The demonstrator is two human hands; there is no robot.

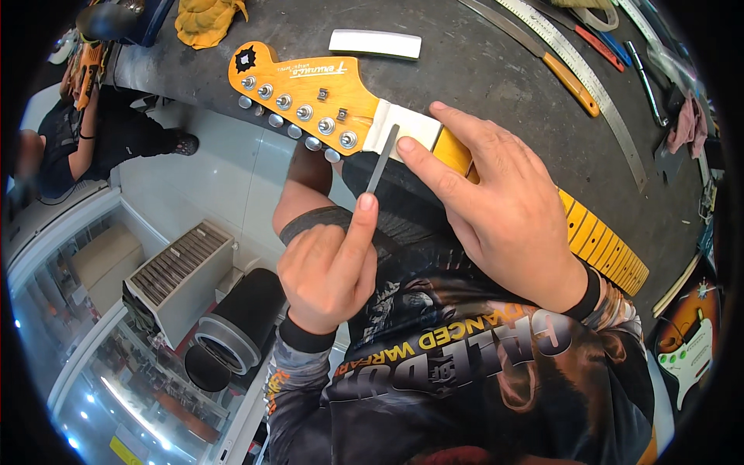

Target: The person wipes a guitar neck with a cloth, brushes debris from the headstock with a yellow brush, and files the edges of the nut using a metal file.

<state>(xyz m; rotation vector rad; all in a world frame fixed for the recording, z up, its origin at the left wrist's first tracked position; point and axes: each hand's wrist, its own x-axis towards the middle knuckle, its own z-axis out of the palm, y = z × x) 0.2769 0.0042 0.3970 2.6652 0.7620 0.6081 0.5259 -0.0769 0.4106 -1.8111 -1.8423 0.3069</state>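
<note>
A guitar neck (593, 232) with a honey-coloured headstock (314, 93) lies across the bench edge, its tuning posts facing up. White tape (418, 122) wraps the neck beside the nut. My left hand (329, 267) is closed on the lower end of a slim grey file (384, 161), index finger stretched along it. The file's upper end lies over the tape, close to the nut. My right hand (515, 209) grips the neck from above; its thumb presses on the tape and its index finger reaches the far edge. The palm hides part of the fretboard.
On the dark bench (457, 81) are a white block (375, 44), a yellow cloth (205, 22), a steel ruler (597, 97) and a wooden-handled knife (572, 84). A guitar body (688, 349) stands at right. Below left are a bin (240, 325) and glass cases; another person (85, 143) is beyond.
</note>
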